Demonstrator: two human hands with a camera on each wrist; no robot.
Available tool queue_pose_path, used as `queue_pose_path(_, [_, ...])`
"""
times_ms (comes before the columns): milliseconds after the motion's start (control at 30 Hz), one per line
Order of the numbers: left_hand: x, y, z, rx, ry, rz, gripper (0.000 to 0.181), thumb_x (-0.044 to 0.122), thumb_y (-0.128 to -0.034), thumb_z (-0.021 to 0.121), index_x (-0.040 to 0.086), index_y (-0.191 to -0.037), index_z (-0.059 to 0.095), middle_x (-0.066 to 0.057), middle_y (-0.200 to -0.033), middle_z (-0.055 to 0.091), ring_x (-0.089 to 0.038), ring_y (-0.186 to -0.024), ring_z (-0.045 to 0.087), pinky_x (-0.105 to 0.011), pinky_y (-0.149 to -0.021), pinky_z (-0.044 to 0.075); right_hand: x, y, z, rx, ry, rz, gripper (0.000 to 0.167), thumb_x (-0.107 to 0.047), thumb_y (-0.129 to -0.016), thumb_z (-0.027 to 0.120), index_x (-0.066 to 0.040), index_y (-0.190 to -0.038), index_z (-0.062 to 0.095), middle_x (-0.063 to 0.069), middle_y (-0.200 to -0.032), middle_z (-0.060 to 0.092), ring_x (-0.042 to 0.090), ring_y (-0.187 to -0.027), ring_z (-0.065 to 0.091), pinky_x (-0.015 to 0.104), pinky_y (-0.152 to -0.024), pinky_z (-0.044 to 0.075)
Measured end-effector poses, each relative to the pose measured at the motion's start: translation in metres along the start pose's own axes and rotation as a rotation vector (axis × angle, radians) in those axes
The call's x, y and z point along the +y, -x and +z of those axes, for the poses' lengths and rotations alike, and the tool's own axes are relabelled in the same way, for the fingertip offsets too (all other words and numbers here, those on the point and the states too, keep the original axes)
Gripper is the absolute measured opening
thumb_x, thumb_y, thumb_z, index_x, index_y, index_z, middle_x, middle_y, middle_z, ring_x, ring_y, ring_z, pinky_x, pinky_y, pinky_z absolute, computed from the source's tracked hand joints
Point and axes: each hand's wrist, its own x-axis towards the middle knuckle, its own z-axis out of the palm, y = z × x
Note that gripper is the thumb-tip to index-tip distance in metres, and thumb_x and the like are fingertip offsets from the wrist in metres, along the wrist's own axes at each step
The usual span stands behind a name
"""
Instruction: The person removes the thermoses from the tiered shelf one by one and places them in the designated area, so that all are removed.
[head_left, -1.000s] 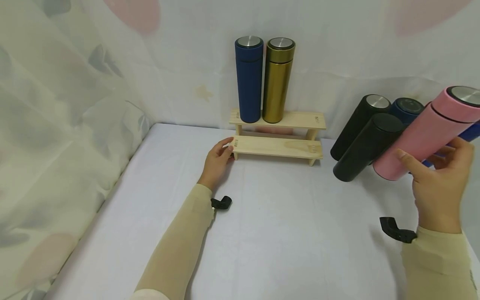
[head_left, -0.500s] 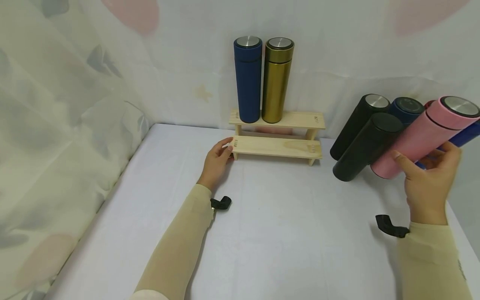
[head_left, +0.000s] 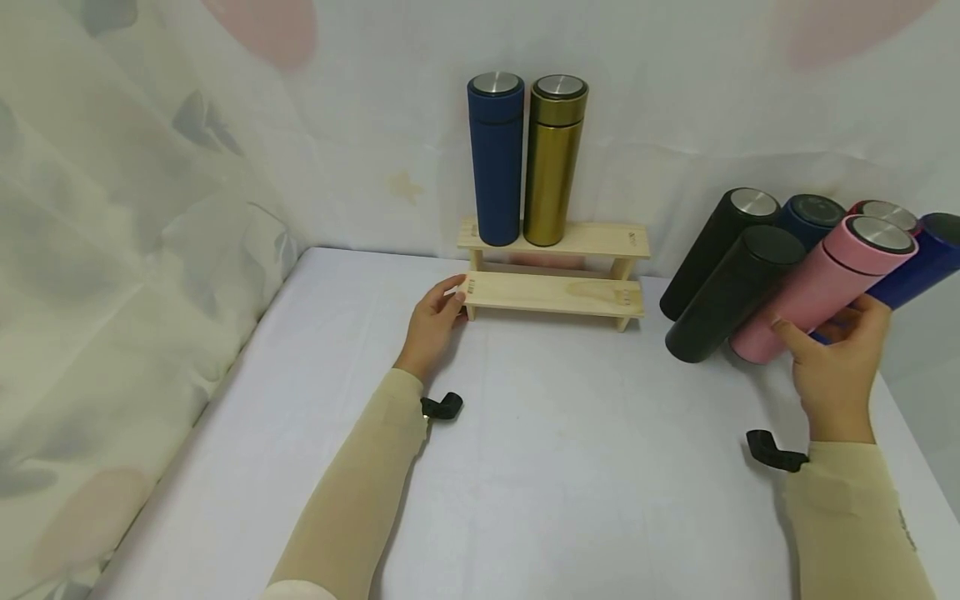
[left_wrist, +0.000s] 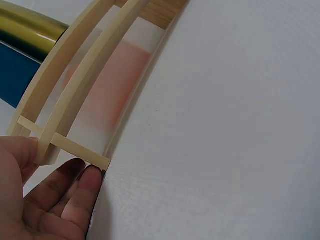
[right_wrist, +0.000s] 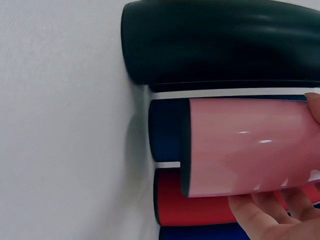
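My right hand (head_left: 840, 367) grips the pink thermos flask (head_left: 825, 283) round its lower half, thumb on the near side. In the right wrist view, the pink flask's base overlaps a navy flask (right_wrist: 165, 130) and a red flask (right_wrist: 195, 210) behind it. Whether that base touches the table cannot be told. My left hand (head_left: 433, 325) pinches the left end of a two-step wooden stand (head_left: 555, 293), its thumb at the lower board's end. A blue flask (head_left: 497, 167) and a gold flask (head_left: 555, 167) stand upright on the upper step.
Two black flasks, one nearer (head_left: 735, 296) and one farther (head_left: 720, 250), stand left of the pink one. A bright blue flask (head_left: 922, 258) is at the far right. White cloth covers the table (head_left: 570, 450); patterned curtains (head_left: 150, 208) hang at the left and back.
My right hand has moved left with the pink flask, whose top has come down and left. The red and bright blue flasks behind show more now. My left hand stays at the stand.
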Motion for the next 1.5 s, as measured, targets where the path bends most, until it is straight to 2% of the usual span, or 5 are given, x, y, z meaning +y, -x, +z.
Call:
queue_pose_path(300, [0.0,0.001,0.001,0.004,0.011,0.004,0.039,0.022,-0.1165,0.058,0.02,-0.155,0.062,-0.014,-0.154,0.057,-0.024,-0.132,0.063,-0.036,-0.103,0.059,0.011,-0.005,-0.003,-0.069,0.046,0.054,0.083,0.0,-0.091,0.084,-0.025,-0.157,0.042,-0.008,-0.136,0.049,0.007,-0.112,0.051,0.02,-0.092,0.044])
queue_pose_path(533, [0.001,0.001,0.001,0.006,0.008,-0.002,0.039,0.023,-0.1164,0.059,0.022,-0.155,0.062,-0.012,-0.154,0.057,-0.022,-0.131,0.063,-0.035,-0.102,0.059,0.015,-0.003,-0.003,-0.107,0.107,0.105,0.081,-0.007,-0.094,0.084,-0.029,-0.157,0.037,-0.012,-0.136,0.046,0.005,-0.115,0.046,0.02,-0.094,0.041])
queue_pose_path(800, [0.001,0.001,0.001,0.0,0.001,0.004,0.04,0.023,-0.1163,0.059,0.021,-0.156,0.062,-0.012,-0.156,0.055,-0.024,-0.133,0.062,-0.035,-0.103,0.059,0.021,-0.003,-0.002,-0.153,0.157,0.082,0.085,-0.014,-0.097,0.085,-0.03,-0.159,0.029,-0.012,-0.139,0.044,0.006,-0.119,0.044,0.023,-0.097,0.04])
queue_pose_path(1033, [0.0,0.0,0.001,0.01,-0.012,-0.006,0.04,0.024,-0.1162,0.059,0.022,-0.156,0.062,-0.011,-0.157,0.055,-0.024,-0.134,0.062,-0.035,-0.103,0.059,0.021,-0.002,-0.002,-0.206,0.194,0.108,0.086,-0.02,-0.1,0.083,-0.03,-0.158,0.021,-0.012,-0.142,0.038,0.007,-0.122,0.04,0.019,-0.097,0.039])
queue_pose_path(1500, [-0.001,0.0,0.001,0.006,-0.005,-0.002,0.04,0.024,-0.1161,0.059,0.022,-0.156,0.062,-0.011,-0.158,0.054,-0.025,-0.134,0.061,-0.035,-0.103,0.059,0.021,-0.003,-0.003,-0.242,0.224,0.09,0.085,-0.022,-0.1,0.083,-0.029,-0.158,0.022,-0.001,-0.149,0.039,0.009,-0.122,0.039,0.025,-0.103,0.038])
